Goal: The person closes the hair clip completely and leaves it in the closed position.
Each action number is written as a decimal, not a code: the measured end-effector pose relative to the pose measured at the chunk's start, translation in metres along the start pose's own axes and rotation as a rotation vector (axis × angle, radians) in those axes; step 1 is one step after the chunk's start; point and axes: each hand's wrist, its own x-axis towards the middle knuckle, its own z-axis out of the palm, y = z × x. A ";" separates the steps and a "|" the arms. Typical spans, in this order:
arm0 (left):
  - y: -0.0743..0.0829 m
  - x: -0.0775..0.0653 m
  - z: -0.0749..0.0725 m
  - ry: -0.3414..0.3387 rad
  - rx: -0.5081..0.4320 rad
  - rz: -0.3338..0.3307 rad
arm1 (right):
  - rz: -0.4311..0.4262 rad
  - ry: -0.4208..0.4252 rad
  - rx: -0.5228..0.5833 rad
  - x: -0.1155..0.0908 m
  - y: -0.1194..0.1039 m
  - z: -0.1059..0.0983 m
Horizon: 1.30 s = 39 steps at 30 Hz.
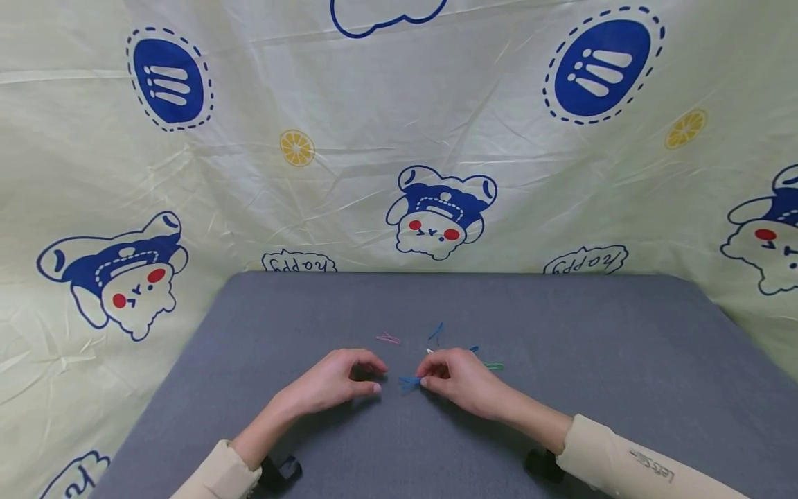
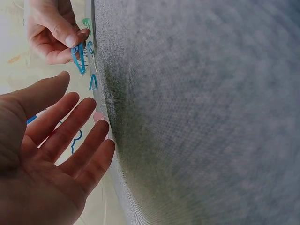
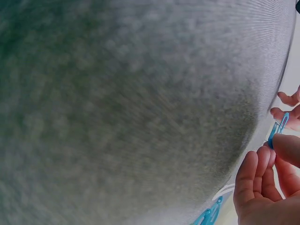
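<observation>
Thumb and fingertips of my right hand [image 1: 464, 382] pinch a blue safety-pin-shaped clip [image 1: 408, 380] at one end, over the middle of the grey table. In the right wrist view, the free end of this blue clip [image 3: 281, 124] points toward the other hand. My left hand [image 1: 339, 379] stays just left of it, apart from the clip, fingers spread and loosely bent around nothing. Beyond the hands lie a pink clip [image 1: 388, 338], a blue clip [image 1: 436, 331] and a green clip [image 1: 494, 366]. Partly hidden behind the right hand are a white piece [image 1: 429, 351] and another blue piece [image 1: 474, 348].
A grey cloth [image 1: 299, 305] covers the table. Behind its far edge hangs a pale printed curtain [image 1: 349, 208], which also reaches down both sides. Black straps or mounts [image 1: 280, 475] sit at both wrists, beside the pale sleeves [image 1: 630, 450].
</observation>
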 end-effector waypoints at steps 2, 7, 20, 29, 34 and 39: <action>0.000 0.000 0.000 0.005 0.003 0.005 | 0.006 0.007 0.004 -0.001 -0.002 -0.001; 0.001 0.000 0.000 0.019 0.001 0.003 | 0.000 0.022 0.019 -0.003 -0.006 -0.003; 0.007 -0.004 -0.002 0.073 -0.042 -0.007 | 0.038 0.080 0.103 -0.012 -0.010 -0.010; 0.015 -0.006 -0.003 0.103 -0.048 -0.021 | 0.028 0.159 0.115 -0.018 -0.017 -0.012; 0.019 -0.008 -0.003 0.117 -0.056 -0.026 | 0.034 0.186 0.134 -0.021 -0.021 -0.012; 0.023 -0.009 -0.002 0.126 -0.068 -0.022 | 0.046 0.202 0.164 -0.025 -0.024 -0.012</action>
